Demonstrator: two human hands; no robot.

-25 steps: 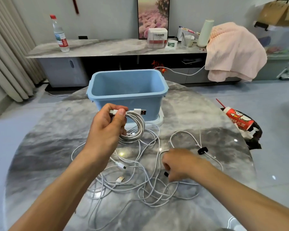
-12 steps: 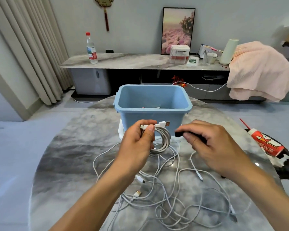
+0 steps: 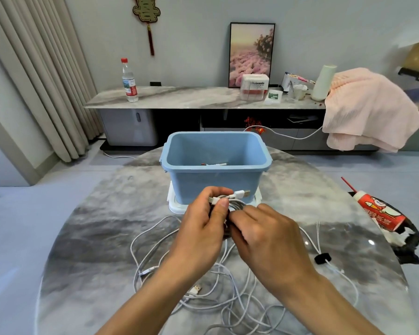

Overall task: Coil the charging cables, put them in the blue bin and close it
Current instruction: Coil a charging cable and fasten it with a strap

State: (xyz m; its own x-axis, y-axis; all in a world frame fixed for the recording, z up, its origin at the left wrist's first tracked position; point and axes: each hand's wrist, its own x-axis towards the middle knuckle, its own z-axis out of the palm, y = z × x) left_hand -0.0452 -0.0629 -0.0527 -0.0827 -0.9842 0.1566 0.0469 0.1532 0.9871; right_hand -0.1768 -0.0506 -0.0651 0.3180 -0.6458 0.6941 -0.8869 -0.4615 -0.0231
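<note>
My left hand (image 3: 201, 228) grips a coiled white cable (image 3: 235, 198) just in front of the open blue bin (image 3: 213, 187); its USB plug sticks out to the right above my thumb. My right hand (image 3: 266, 238) presses against the coil from the right, fingers curled on it; a black strap it carried is hidden between the hands. The bin stands on its white lid (image 3: 176, 206) and holds a few cable ends. A tangle of loose white cables (image 3: 228, 293) lies on the marble table (image 3: 94, 238) under my arms.
A black cable strap (image 3: 322, 258) lies on the table at the right. A red snack bag on a black bag (image 3: 382, 216) sits at the table's right edge. Behind are a sideboard with a water bottle (image 3: 129, 81) and a pink blanket (image 3: 368, 110).
My right hand picked a black strap off the table, lifted it and came in against the coil held by my left hand. The camera tilted up.
</note>
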